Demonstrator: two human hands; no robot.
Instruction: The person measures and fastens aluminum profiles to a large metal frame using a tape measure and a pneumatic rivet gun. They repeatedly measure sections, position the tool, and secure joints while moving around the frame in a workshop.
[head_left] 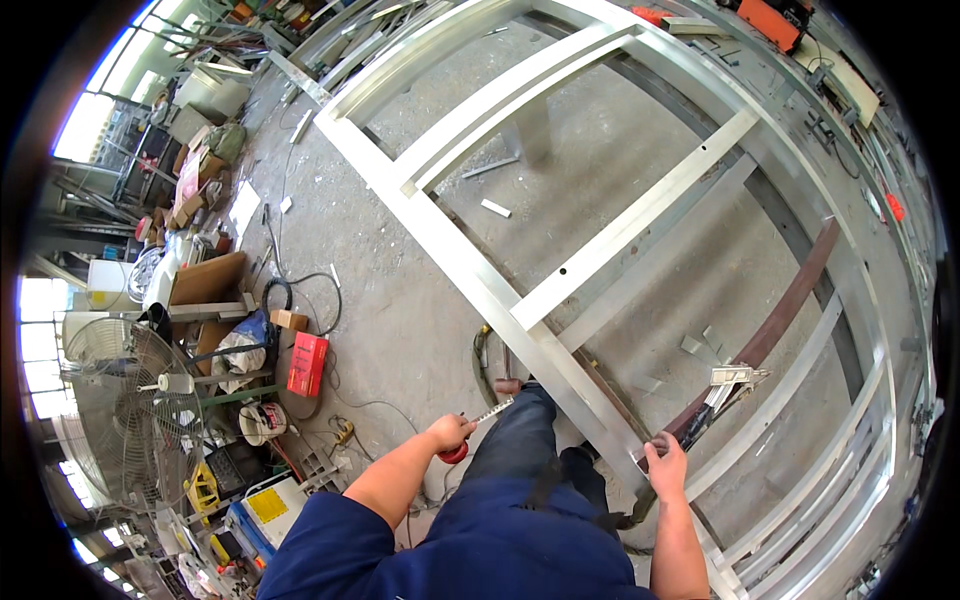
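My left hand (pixel 448 432) is closed around a red tape measure (pixel 455 456), whose short stretch of pale blade (pixel 493 410) points up and right past my thigh. To the right, my right hand (pixel 668 470) has its fingers curled at the inner edge of a large silver metal frame (pixel 440 240). What those fingers hold, if anything, is hidden. The frame has several crossbars, one (pixel 635 215) with dark holes. Beyond my right hand, a silver metal tool or fitting (pixel 730 376) rests by a reddish-brown bar (pixel 795 290).
A mallet (pixel 508 386) lies by my leg. To the left stand a large fan (pixel 130 410), a red box (pixel 307 364) and piled clutter. Black cable (pixel 335 300) loops over the floor. Metal offcuts (pixel 496 208) lie inside the frame; an orange machine (pixel 772 25) stands far right.
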